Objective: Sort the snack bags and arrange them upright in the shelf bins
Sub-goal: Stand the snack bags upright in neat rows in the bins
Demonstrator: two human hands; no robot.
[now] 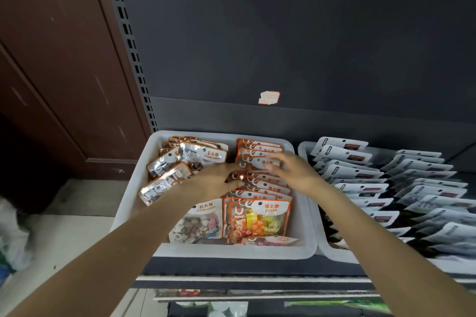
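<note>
A white bin [128, 216] on the shelf holds two rows of orange-edged snack bags. The right row of sugar candy bags [260, 219] stands upright, front to back. The left row of stone candy bags [199, 154] leans unevenly, and some bags at its left [159, 184] lie tipped toward the bin wall. My left hand [213, 180] reaches into the middle of the bin, its fingers curled round the tops of the sugar bags. My right hand [293, 171] rests on the same row a little further back, with its fingers on the bag tops; motion blurs the fingertips.
A second white bin [325, 244] to the right is filled with rows of white-and-black pouches [360, 188]. A dark back panel rises behind the shelf, with a slotted upright [131, 44] at the left. Lower shelves show below the front edge.
</note>
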